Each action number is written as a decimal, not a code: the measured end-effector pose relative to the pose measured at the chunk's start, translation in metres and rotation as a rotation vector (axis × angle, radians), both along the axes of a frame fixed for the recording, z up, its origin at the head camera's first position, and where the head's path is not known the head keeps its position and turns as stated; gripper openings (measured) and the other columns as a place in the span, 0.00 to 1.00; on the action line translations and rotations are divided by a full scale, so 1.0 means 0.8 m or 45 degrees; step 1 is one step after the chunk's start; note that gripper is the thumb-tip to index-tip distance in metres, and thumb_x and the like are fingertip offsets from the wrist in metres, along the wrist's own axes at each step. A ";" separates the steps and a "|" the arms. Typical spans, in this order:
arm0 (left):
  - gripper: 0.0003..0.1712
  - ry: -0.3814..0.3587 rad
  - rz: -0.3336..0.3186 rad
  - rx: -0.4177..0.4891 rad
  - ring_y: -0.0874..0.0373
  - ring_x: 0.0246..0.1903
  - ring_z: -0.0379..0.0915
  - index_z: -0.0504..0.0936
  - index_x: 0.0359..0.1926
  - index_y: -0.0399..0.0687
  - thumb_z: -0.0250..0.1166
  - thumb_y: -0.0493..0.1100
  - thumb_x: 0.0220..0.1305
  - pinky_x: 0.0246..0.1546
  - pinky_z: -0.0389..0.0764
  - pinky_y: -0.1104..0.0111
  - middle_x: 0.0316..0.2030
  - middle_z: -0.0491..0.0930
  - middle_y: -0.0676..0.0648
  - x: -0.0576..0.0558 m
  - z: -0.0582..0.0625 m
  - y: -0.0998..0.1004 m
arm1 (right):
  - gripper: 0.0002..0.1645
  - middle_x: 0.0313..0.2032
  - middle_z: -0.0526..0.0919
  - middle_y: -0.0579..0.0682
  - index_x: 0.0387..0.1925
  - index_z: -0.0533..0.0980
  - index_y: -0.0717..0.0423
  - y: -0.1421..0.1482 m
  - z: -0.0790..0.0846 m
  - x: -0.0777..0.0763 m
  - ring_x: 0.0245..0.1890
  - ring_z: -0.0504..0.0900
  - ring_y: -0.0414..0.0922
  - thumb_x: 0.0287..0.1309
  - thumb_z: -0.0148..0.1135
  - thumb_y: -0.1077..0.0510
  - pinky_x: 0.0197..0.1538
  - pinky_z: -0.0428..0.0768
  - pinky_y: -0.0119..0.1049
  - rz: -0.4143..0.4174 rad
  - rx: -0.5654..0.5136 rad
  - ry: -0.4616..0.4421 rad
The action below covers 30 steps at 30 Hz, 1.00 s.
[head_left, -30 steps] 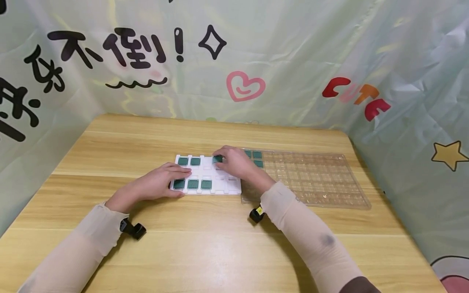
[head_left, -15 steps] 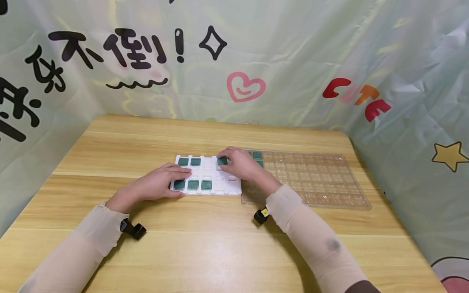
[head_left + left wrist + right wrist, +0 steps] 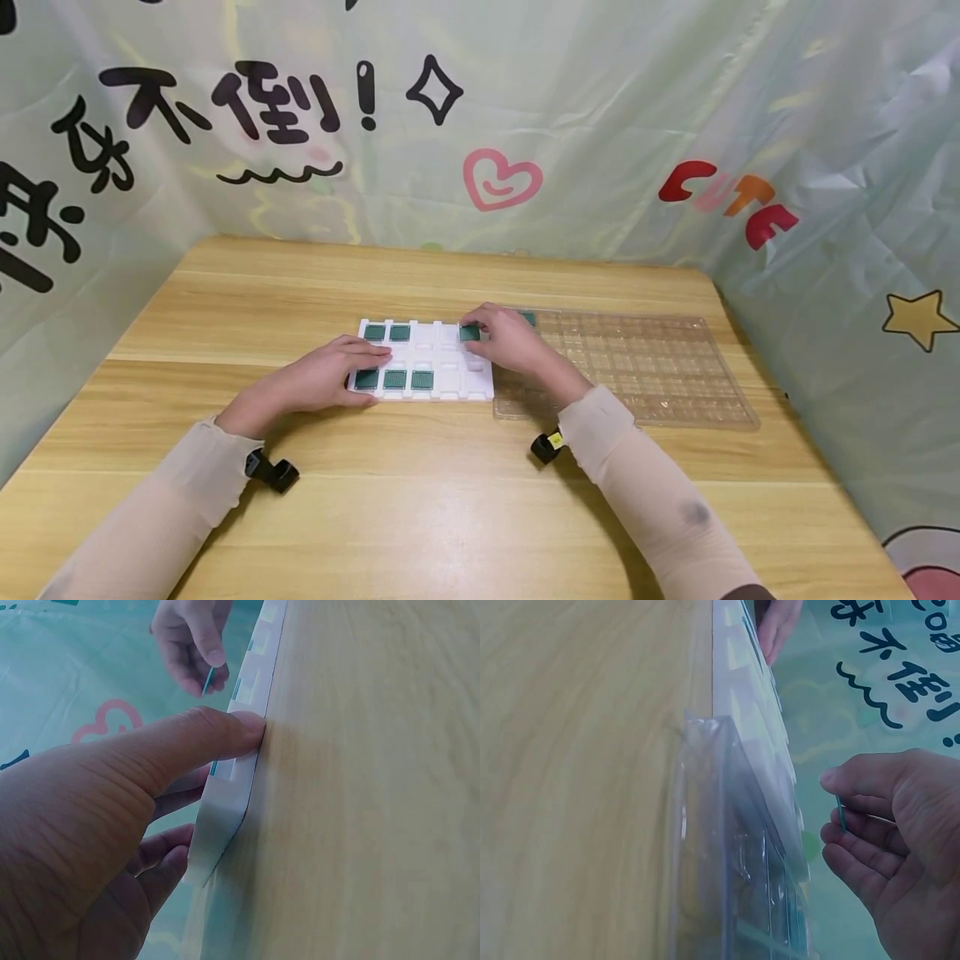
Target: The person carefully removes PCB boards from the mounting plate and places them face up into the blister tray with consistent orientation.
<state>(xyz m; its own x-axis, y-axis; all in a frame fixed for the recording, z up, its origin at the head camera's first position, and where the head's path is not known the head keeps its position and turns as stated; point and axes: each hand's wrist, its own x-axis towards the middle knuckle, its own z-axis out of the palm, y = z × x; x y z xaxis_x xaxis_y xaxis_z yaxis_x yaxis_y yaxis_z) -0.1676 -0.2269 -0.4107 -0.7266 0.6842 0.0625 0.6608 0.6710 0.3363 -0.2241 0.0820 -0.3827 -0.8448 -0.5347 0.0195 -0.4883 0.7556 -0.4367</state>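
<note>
My right hand [image 3: 510,337] pinches a small square green chip [image 3: 469,333] between thumb and fingers, above the right end of the white tray [image 3: 450,358]. In the right wrist view the chip [image 3: 840,806] is seen edge-on and clear of the tray. My left hand [image 3: 318,375] holds the tray at its left end. Its thumb lies along the front edge and its fingers reach across the other side, as the left wrist view shows at the tray's white wall [image 3: 217,814]. Several green chips [image 3: 395,379] sit in the tray's pockets, in the back and front rows.
To the right lies a clear plastic tray [image 3: 637,358] with a grid of pockets, next to the white one. A green chip [image 3: 528,318] shows in its back left corner, partly behind my right hand. A printed curtain [image 3: 585,125] surrounds the wooden table [image 3: 420,500].
My right hand has moved to the right with the chip, from over the middle of the white tray's back row to its right end. My left hand has stayed put.
</note>
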 end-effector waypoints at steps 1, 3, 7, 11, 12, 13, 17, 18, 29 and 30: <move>0.38 -0.002 0.001 0.002 0.41 0.63 0.63 0.74 0.65 0.39 0.71 0.54 0.58 0.64 0.64 0.49 0.64 0.72 0.44 0.000 0.000 0.000 | 0.22 0.50 0.80 0.47 0.55 0.79 0.52 0.002 0.000 0.000 0.44 0.78 0.43 0.60 0.68 0.54 0.48 0.78 0.39 -0.006 -0.004 -0.008; 0.38 0.001 -0.005 0.007 0.41 0.63 0.63 0.74 0.65 0.39 0.71 0.54 0.59 0.63 0.64 0.48 0.64 0.72 0.43 0.001 0.000 0.000 | 0.22 0.49 0.80 0.46 0.55 0.79 0.52 0.006 -0.001 0.001 0.44 0.78 0.43 0.60 0.68 0.53 0.48 0.78 0.39 -0.018 -0.007 -0.018; 0.37 0.010 -0.012 0.016 0.40 0.63 0.63 0.74 0.65 0.39 0.70 0.54 0.60 0.63 0.64 0.48 0.64 0.72 0.43 0.001 -0.001 -0.001 | 0.21 0.48 0.80 0.46 0.55 0.79 0.52 0.013 -0.001 0.001 0.43 0.77 0.43 0.61 0.68 0.53 0.48 0.77 0.40 -0.014 -0.037 -0.018; 0.37 0.012 -0.013 0.021 0.40 0.63 0.63 0.74 0.65 0.39 0.70 0.54 0.60 0.63 0.64 0.48 0.64 0.72 0.43 0.001 -0.002 -0.001 | 0.20 0.46 0.81 0.47 0.54 0.80 0.54 0.021 -0.001 0.003 0.44 0.79 0.44 0.61 0.67 0.54 0.50 0.77 0.41 -0.002 -0.075 -0.022; 0.37 0.011 -0.013 0.022 0.40 0.63 0.63 0.74 0.65 0.39 0.70 0.54 0.60 0.63 0.64 0.48 0.64 0.72 0.43 0.001 -0.002 -0.001 | 0.20 0.46 0.80 0.46 0.54 0.80 0.53 0.023 -0.002 0.004 0.44 0.79 0.44 0.61 0.67 0.54 0.50 0.78 0.41 -0.004 -0.075 -0.023; 0.37 0.012 -0.014 0.021 0.40 0.63 0.63 0.74 0.65 0.39 0.70 0.54 0.60 0.63 0.64 0.47 0.64 0.72 0.43 0.000 -0.002 -0.001 | 0.19 0.46 0.81 0.47 0.53 0.80 0.53 0.024 -0.001 0.004 0.45 0.79 0.44 0.61 0.67 0.54 0.51 0.78 0.41 -0.009 -0.080 -0.028; 0.38 0.006 -0.011 0.018 0.41 0.63 0.63 0.74 0.65 0.39 0.70 0.55 0.60 0.63 0.64 0.48 0.64 0.72 0.43 0.000 -0.001 -0.002 | 0.19 0.47 0.81 0.47 0.52 0.80 0.54 0.031 -0.001 0.008 0.46 0.80 0.44 0.61 0.68 0.54 0.52 0.78 0.41 -0.023 -0.094 -0.044; 0.38 0.012 -0.013 0.018 0.40 0.63 0.63 0.74 0.65 0.39 0.70 0.55 0.60 0.63 0.64 0.48 0.64 0.72 0.43 0.000 -0.001 -0.001 | 0.19 0.47 0.80 0.47 0.52 0.80 0.54 0.032 -0.001 0.009 0.46 0.80 0.45 0.61 0.68 0.54 0.52 0.78 0.41 -0.024 -0.098 -0.051; 0.38 -0.007 -0.002 0.007 0.41 0.63 0.63 0.74 0.65 0.39 0.71 0.54 0.58 0.64 0.64 0.49 0.64 0.72 0.43 0.001 0.001 0.001 | 0.20 0.49 0.80 0.50 0.53 0.80 0.56 0.049 -0.002 0.019 0.49 0.79 0.46 0.60 0.68 0.55 0.52 0.79 0.42 -0.024 -0.101 -0.097; 0.38 -0.012 0.001 0.007 0.42 0.63 0.63 0.74 0.65 0.39 0.71 0.54 0.58 0.64 0.64 0.49 0.64 0.72 0.43 0.001 0.001 0.001 | 0.20 0.49 0.80 0.50 0.53 0.80 0.56 0.051 -0.002 0.020 0.49 0.79 0.46 0.60 0.68 0.54 0.52 0.79 0.42 -0.025 -0.094 -0.097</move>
<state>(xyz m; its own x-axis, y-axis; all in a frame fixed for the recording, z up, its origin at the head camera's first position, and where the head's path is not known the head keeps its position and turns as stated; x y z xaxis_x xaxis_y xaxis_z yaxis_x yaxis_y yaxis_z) -0.1668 -0.2263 -0.4098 -0.7279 0.6831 0.0592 0.6568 0.6698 0.3464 -0.2084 0.1225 -0.3843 -0.8559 -0.5172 -0.0062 -0.4368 0.7292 -0.5268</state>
